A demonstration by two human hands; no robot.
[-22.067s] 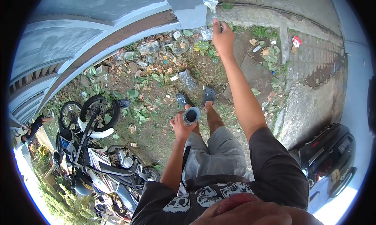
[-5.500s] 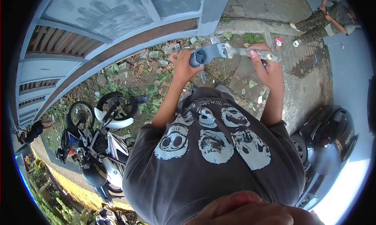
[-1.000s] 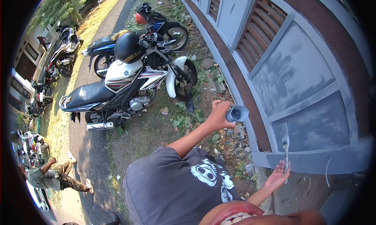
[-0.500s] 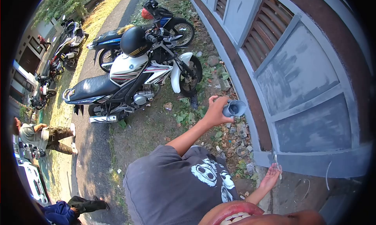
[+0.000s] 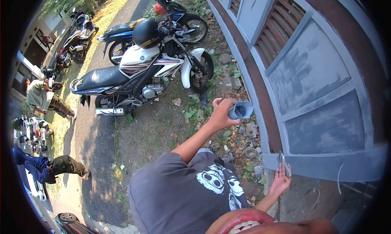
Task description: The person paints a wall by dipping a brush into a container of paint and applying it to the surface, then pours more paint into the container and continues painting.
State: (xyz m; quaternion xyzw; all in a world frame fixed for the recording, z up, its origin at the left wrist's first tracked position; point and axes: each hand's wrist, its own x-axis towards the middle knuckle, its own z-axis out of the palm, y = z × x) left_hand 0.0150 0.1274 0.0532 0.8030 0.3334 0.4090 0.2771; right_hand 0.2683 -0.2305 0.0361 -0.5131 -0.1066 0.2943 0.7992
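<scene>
My left hand (image 5: 222, 113) is closed around a grey, paint-smeared cup (image 5: 244, 109), tilted so that its open mouth shows. It is held out over the rubble strip beside the wall. My right hand (image 5: 280, 182), palm turned up, holds a thin paintbrush (image 5: 287, 169) along its fingers. The brush tip is at the lower edge of the grey wall (image 5: 321, 164); whether it touches cannot be told. Above that edge is a panel (image 5: 326, 126) with uneven, streaky grey paint.
A white motorcycle (image 5: 138, 62) with a black helmet (image 5: 146, 33) stands beside a blue motorcycle (image 5: 122, 29). Rubble (image 5: 250, 130) and leaves line the wall base. Two people, one in a pale shirt (image 5: 37, 93) and one in blue (image 5: 34, 166), are on the road side.
The paintbrush and my right hand have moved slightly along the wall's lower edge. The cup stays in my left hand. The view has shifted, and both people at the left appear in different places.
</scene>
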